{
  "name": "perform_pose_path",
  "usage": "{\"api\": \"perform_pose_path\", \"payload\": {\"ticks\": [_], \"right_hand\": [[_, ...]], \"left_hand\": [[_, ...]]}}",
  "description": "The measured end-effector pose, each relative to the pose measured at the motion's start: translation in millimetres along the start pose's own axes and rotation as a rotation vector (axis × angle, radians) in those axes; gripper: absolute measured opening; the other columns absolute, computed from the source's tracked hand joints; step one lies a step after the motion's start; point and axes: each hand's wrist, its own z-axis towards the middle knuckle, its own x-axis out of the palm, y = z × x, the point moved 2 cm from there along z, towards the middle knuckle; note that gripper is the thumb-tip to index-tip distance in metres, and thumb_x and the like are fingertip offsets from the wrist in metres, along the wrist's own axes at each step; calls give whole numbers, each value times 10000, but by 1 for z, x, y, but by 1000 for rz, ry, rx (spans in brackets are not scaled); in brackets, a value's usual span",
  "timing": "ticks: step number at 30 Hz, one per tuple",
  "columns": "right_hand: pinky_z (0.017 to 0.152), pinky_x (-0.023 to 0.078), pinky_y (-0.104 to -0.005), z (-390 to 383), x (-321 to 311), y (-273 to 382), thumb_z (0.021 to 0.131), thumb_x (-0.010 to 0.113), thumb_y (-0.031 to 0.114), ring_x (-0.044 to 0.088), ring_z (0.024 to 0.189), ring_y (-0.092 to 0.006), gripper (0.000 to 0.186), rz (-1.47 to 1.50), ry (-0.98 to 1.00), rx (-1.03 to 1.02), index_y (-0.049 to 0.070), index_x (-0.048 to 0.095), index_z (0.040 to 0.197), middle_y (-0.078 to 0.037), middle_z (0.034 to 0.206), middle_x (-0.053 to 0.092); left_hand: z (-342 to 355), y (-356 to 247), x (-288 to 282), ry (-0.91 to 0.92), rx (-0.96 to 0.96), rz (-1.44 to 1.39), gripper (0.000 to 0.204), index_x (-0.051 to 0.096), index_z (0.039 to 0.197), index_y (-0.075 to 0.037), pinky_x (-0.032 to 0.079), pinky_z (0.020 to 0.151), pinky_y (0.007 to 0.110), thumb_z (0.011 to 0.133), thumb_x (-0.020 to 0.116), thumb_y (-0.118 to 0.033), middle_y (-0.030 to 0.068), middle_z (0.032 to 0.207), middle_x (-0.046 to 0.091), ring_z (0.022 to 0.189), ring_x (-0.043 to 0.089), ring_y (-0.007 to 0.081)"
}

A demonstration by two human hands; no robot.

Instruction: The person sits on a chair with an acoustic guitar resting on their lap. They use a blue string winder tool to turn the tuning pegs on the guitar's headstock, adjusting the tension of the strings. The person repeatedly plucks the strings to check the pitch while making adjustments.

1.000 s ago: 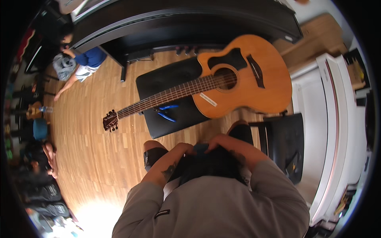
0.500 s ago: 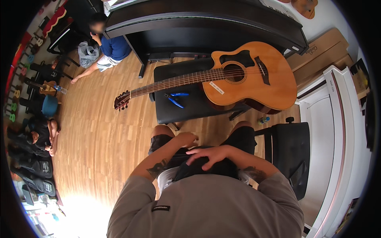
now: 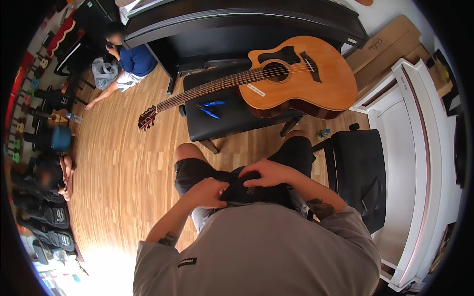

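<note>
At my lap, my left hand point(image 3: 211, 191) is curled on the left edge of a black fabric bag point(image 3: 261, 196). My right hand point(image 3: 261, 171) grips the bag's upper edge with bent fingers. Beyond my knees, an orange-tan acoustic guitar point(image 3: 323, 79) lies face up across a black padded bench point(image 3: 215, 128), its headstock point(image 3: 148, 118) sticking out past the left end. Blue-handled cutters point(image 3: 210, 111) rest on the bench below the guitar's neck.
A dark piano point(image 3: 237, 19) stands behind the bench; a white piano point(image 3: 417, 153) and black stool point(image 3: 350, 167) are at right, near a bottle point(image 3: 323, 133). Two people point(image 3: 132, 61) point(image 3: 57, 175) sit on the floor at left, by black cases point(image 3: 54, 214). Cardboard boxes point(image 3: 382, 49) lean back right.
Half a second ago my right fingers were spread lower on the bag; now they grip higher. My left hand has moved lower and closer to my body. The view has shifted.
</note>
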Motion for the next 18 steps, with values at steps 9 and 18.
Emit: {"api": "perform_pose_path", "payload": {"ticks": [9, 18], "right_hand": [[920, 542, -388, 6, -19, -78, 1025, 568, 351, 677, 1079, -251, 440, 892, -336, 395, 36, 576, 1334, -130, 1197, 699], [1121, 318, -526, 24, -90, -194, 984, 405, 492, 472, 1340, -309, 551, 1808, -1382, 529, 130, 530, 1380, -117, 1397, 513]], "left_hand": [[7, 35, -7, -366, 48, -787, 165, 675, 1072, -31, 521, 658, 243, 976, 695, -164, 20, 857, 693, 774, 668, 86], [134, 124, -26, -640, -291, -1718, 569, 520, 1354, -44, 538, 876, 419, 945, 688, -401, 124, 1165, 630, 1060, 638, 257]]}}
